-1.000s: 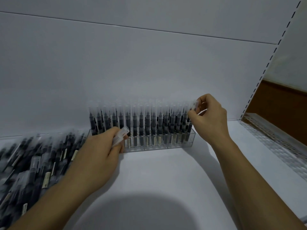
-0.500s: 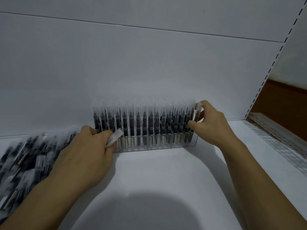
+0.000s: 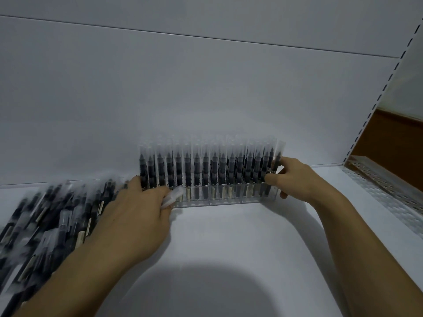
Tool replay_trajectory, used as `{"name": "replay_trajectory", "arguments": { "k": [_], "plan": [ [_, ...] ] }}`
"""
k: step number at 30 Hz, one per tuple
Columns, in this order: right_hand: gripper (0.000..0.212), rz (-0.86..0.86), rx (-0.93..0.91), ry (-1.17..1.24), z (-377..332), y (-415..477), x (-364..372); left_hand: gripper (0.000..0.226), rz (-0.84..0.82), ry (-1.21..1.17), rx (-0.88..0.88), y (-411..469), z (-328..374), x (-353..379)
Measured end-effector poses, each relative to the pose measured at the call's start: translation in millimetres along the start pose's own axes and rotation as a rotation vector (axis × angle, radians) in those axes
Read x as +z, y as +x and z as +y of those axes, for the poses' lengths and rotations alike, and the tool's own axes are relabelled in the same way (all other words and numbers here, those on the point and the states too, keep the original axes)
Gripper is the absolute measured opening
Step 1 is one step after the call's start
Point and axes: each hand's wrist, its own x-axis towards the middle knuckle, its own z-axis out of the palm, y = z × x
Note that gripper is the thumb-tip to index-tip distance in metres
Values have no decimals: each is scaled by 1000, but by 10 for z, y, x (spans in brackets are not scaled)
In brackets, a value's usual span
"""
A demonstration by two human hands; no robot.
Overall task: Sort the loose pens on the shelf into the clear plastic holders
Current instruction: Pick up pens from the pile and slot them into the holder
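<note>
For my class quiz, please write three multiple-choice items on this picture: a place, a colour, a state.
1. Where is the pile of loose pens, seen from the filled holder? A) left B) right C) behind
2. The shelf surface is: A) red B) white C) green
3. The left hand: A) lies flat B) grips a pen C) is unseen
Key: 1 A, the pile lies past the holder's left end; 2 B, its bare part looks white; 3 B, the pen's capped end sticks out of the grip.

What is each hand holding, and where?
The left hand grips a loose pen by its barrel, cap poking out; right hand pinches the rightmost racked pen low on its barrel.
</note>
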Motion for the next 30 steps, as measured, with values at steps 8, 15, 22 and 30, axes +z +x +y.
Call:
{"name": "replay_trajectory", "arguments": {
  "k": [8,15,22,30],
  "plan": [
    [20,49,124,152,45,72,32,38,-120,-258,9,113,-63,147],
    [27,217,148,279,132,177,160,41,-115,-246,20,171,46,231],
    [20,303,134,340,172,241,272,40,-70,-172,30,331,-2,320],
    [31,306,99,366,173,287,396,35,-43,-107,-2,381,48,302]
  ]
}}
